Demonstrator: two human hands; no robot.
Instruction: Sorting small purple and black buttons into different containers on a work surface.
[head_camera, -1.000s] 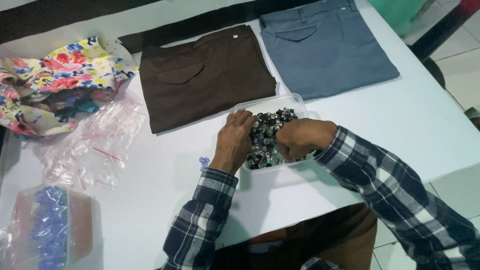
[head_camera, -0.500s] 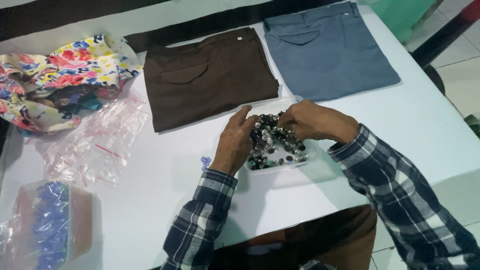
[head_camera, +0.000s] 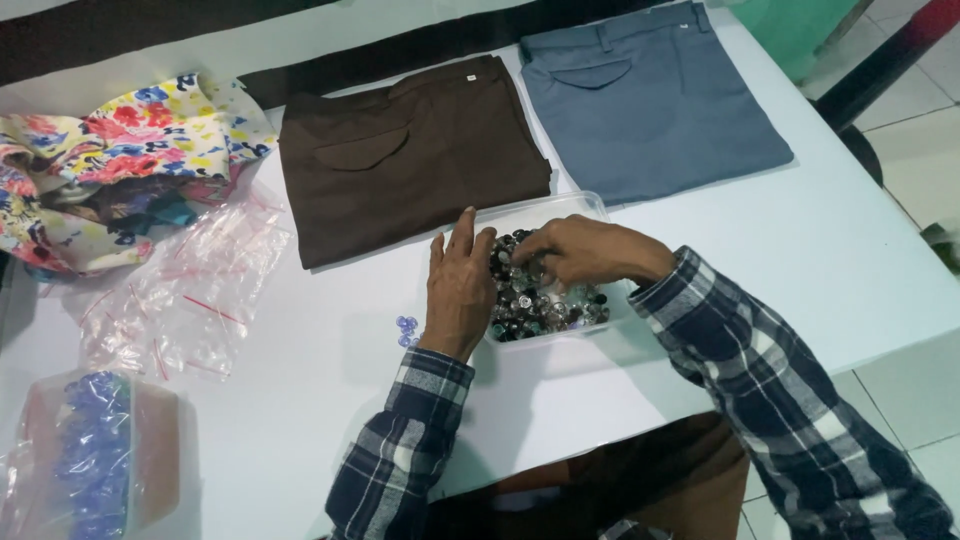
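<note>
— Buttons (head_camera: 535, 305), dark and silvery ones, fill the clear plastic tray (head_camera: 590, 207); where do the hands sit against that tray?

— Left hand (head_camera: 458, 290) lies flat on the tray's near-left edge, fingers spread open and touching the heap, gripping nothing. Right hand (head_camera: 590, 250) hovers over the tray's middle, fingertips pinched together down among the buttons; whether that grip actually holds one, I cannot tell.

— Anything different from half a second ago?

— Yes. The right hand has drawn in closer over the tray, and the left fingers have straightened out.

— What else holds things?

— Far left of the tray, at the tabletop (head_camera: 860, 270) edge, a clear tub (head_camera: 95, 455) holds blue buttons. Between it and the tray lie empty zip bags (head_camera: 190, 295). Two loose blue buttons (head_camera: 406, 331) sit just left of the tray. Behind the tray lie brown trousers (head_camera: 410, 155) and grey-blue trousers (head_camera: 650, 100).
</note>
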